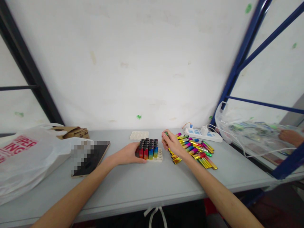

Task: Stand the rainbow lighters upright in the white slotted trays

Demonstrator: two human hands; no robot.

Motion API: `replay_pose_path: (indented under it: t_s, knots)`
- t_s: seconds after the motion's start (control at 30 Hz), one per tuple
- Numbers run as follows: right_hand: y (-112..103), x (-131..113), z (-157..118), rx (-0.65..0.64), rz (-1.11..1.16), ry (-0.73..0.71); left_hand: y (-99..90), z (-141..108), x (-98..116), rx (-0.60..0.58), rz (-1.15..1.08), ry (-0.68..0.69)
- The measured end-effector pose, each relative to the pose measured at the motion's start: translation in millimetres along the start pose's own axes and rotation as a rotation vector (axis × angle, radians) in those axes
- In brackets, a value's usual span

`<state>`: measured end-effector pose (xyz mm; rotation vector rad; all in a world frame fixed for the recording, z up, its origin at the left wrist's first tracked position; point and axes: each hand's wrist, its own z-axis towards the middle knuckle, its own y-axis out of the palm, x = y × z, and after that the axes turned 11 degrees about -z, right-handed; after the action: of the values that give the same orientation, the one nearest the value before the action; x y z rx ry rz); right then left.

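Note:
Rows of lighters (pixel 148 148) with dark tops stand upright in a white tray with round holes (pixel 159 155); holes at its right side hold none. My left hand (pixel 131 153) wraps around the left side of this block, fingers behind and thumb along the front. Just right of the tray, my right hand (pixel 172 143) is raised and closed around a lighter, of which only a bit of green shows between the fingers. Beneath and beyond that hand lies a loose pile of shiny, multicoloured lighters (pixel 192 148).
Behind the tray lies another white holed tray (pixel 139 135). A power strip (pixel 204 134) with cables is by the wall. At left are a dark flat tablet-like object (pixel 91 161), a white plastic bag (pixel 40 155) and brown cardboard (pixel 73 132). Beyond the blue frame (pixel 234 72), another person's hand (pixel 290 136) shows.

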<state>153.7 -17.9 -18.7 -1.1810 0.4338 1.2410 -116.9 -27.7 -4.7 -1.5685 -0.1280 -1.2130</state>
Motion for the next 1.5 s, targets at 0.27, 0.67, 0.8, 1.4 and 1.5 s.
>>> replay_pose_path:
  t_s: [0.27, 0.67, 0.8, 1.4, 1.5]
  knots:
    - [-8.6, -21.7, -4.8, -0.032, -0.296, -0.267, 1.1, -0.2, -0.1, 0.000, -0.014, 0.016]
    - [2.4, -13.7, -10.2, -0.168, -0.357, -0.259, -0.1, -0.3, -0.7, 0.006, 0.040, -0.020]
    - [1.9, -15.3, -11.7, -0.058, -0.417, -0.269, 0.2, -0.7, 0.7, 0.010, 0.025, -0.015]
    - [-3.7, -22.8, -15.3, -0.199, -0.438, -0.337, 0.4, 0.2, -1.9, 0.011, 0.032, -0.020]
    - [-5.5, -25.0, -15.1, -0.123, -0.449, -0.322, 0.5, 0.2, -2.4, 0.011, 0.015, -0.003]
